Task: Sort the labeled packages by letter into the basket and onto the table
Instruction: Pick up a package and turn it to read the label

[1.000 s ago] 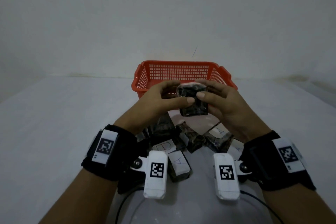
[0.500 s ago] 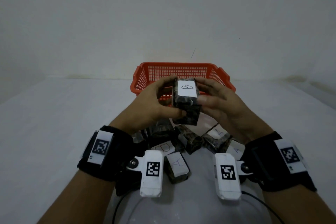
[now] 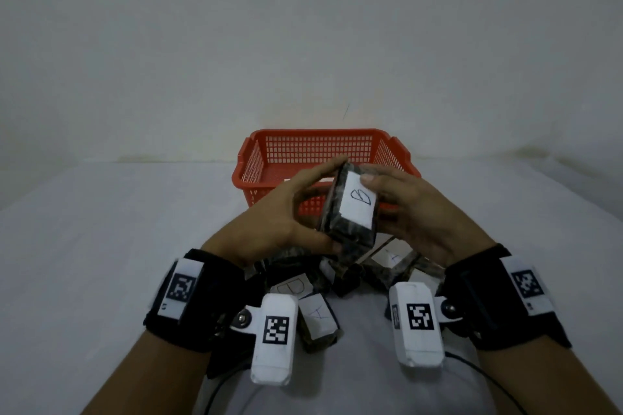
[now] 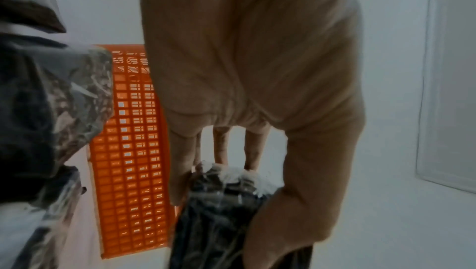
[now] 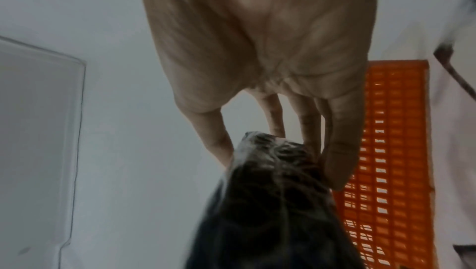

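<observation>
One red plastic lattice basket (image 3: 323,148) stands at the far side of the white table (image 3: 101,246). One small block-shaped package wrapped in dark mottled film (image 3: 349,212) is held up in the air in front of the basket, above a loose pile of similar dark-wrapped packages (image 3: 337,283) lying on the table near the wrists. In that pile at least five can be made out; three show white labels reading A, A and D, and the rest are partly hidden, so the exact count cannot be told.

The left hand (image 3: 279,212) grips the raised package from its left side, thumb at the near lower corner and fingers curled over the far end. The right hand (image 3: 414,212) grips it from the right, thumb pressed on the top of the white label and fingers curled round the far side. Both wrist views show fingertips closed onto the wrapped end.

The package's long axis runs away from the person and tilts upward at the far end; its labelled face, marked D, points up toward the head camera.
</observation>
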Demonstrator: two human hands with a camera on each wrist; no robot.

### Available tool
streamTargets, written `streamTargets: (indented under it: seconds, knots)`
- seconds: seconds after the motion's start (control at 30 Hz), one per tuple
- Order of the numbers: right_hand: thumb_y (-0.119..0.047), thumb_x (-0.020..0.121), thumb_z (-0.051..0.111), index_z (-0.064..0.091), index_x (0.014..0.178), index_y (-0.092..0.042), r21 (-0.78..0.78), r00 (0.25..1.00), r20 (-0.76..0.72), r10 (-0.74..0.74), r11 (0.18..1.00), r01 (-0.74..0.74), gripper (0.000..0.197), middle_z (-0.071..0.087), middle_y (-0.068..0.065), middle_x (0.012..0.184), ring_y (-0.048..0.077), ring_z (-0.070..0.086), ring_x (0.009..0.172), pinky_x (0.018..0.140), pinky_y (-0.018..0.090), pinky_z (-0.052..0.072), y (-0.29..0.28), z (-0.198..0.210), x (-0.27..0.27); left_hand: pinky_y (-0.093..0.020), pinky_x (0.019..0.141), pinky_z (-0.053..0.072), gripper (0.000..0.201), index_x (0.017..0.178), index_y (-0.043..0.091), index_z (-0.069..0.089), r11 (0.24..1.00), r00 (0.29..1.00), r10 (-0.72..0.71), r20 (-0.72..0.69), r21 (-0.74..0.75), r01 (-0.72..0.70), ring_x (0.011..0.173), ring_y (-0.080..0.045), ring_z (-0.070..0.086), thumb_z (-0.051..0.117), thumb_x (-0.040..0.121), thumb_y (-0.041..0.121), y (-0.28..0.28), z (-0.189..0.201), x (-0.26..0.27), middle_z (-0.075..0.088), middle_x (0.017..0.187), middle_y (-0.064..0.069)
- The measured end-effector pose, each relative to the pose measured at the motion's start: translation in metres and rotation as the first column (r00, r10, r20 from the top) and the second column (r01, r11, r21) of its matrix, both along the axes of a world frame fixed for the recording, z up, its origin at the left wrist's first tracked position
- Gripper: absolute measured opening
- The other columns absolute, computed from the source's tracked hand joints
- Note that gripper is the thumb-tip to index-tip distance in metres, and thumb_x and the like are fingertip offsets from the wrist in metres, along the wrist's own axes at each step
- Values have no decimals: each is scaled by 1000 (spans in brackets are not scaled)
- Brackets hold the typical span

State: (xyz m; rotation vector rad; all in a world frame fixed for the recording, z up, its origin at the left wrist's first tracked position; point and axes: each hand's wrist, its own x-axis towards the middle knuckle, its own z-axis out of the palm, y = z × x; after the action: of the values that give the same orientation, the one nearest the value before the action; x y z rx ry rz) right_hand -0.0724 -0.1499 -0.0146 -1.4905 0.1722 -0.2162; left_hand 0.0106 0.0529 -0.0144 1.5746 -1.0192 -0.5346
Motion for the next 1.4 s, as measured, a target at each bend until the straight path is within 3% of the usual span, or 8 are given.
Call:
streamTargets:
  seconds: [0.13, 0.27, 0.4, 0.57, 0.67, 0.97, 1.27, 1.4]
  knots:
    - [-16, 99, 63, 72, 116, 1, 112, 998, 22, -64, 992, 61, 25, 75, 14, 99, 26, 73, 90, 75, 36, 66, -20, 16, -12, -46, 99, 56, 74, 148, 22, 48, 988, 970, 53, -237, -132, -86, 126, -22, 63, 67, 83, -9, -19, 7, -5, 61, 140, -1]
    - [-14, 99, 63, 74, 101, -1, 188, 988, 1, -153, 971, 150, 17, 75, 11, 89, 29, 73, 90, 83, 41, 66, -50, 27, -29, -49, 101, 54, 29, 127, 3, 65, 942, 905, 223, -362, -158, -296, 113, -34, 70, 50, 102, 9, -54, 18, -14, 71, 123, -19]
    - [-15, 98, 63, 72, 106, -2, 148, 975, -62, -212, 964, 219, 17, 73, 17, 102, 30, 72, 94, 79, 37, 66, -83, 33, -46, -35, 87, 61, 37, 113, 6, 73, 961, 937, 197, -287, -130, -242, 100, -25, 76, 58, 100, 36, -99, 30, -30, 78, 108, -10]
    - [-18, 96, 66, 70, 116, -3, 83, 947, -129, -294, 948, 306, 26, 63, 16, 109, 30, 67, 97, 75, 38, 64, -141, 35, -66, -25, 69, 59, 30, 104, -4, 75, 971, 928, 193, -320, -76, -228, 79, -21, 76, 74, 90, 22, -174, 21, -32, 79, 89, -8]
    - [-27, 97, 65, 69, 125, -6, 122, 927, -176, -331, 927, 354, 35, 60, 14, 104, 27, 64, 89, 76, 37, 61, -179, 36, -74, -25, 70, 59, 40, 111, -8, 72, 971, 898, 185, -400, -65, -229, 92, -29, 77, 77, 88, 23, -221, 17, -27, 77, 104, -18]
    - [-21, 100, 63, 70, 98, -12, 148, 860, -286, -421, 868, 474, 12, 61, 17, 95, 28, 63, 85, 90, 41, 57, -270, 15, -69, -24, 50, 55, 39, 122, 1, 68, 976, 862, 213, -460, 134, -170, 76, -24, 67, 75, 89, 21, -339, 1, 1, 68, 101, -11]
    - [-29, 98, 65, 67, 102, -14, -74, 790, -392, -473, 871, 485, 15, 64, 14, 93, 27, 64, 79, 71, 38, 57, -336, -24, -38, -38, 78, 52, 15, 82, 11, 57, 937, 860, 259, -440, 329, -113, 90, -33, 61, 63, 93, 19, -403, -24, 20, 57, 87, -10]
    - [-29, 96, 67, 68, 110, -10, -159, 763, -397, -510, 857, 489, 23, 66, 11, 94, 26, 66, 77, 54, 33, 55, -353, -36, -30, -61, 93, 55, 15, 84, 7, 63, 914, 861, 292, -416, 386, -124, 109, -42, 67, 68, 85, 21, -421, -37, 28, 62, 100, -17]
